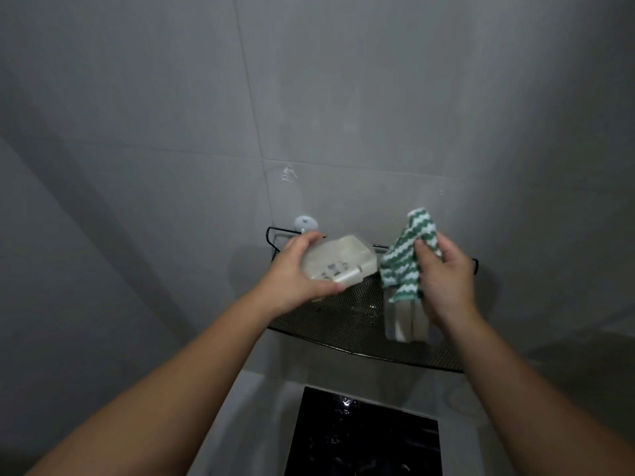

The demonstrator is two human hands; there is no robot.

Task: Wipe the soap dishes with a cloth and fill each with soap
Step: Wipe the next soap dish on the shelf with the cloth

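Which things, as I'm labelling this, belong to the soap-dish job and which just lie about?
Job: pale translucent plastic soap dish in left hand; green-and-white striped cloth in right hand; second clear dish.
Idle: black mesh shelf; white round wall hook; dark basin.

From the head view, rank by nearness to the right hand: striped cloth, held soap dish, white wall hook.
1. Striped cloth, in the right hand itself.
2. Soap dish, leftward, in the left hand.
3. White wall hook, farthest left.
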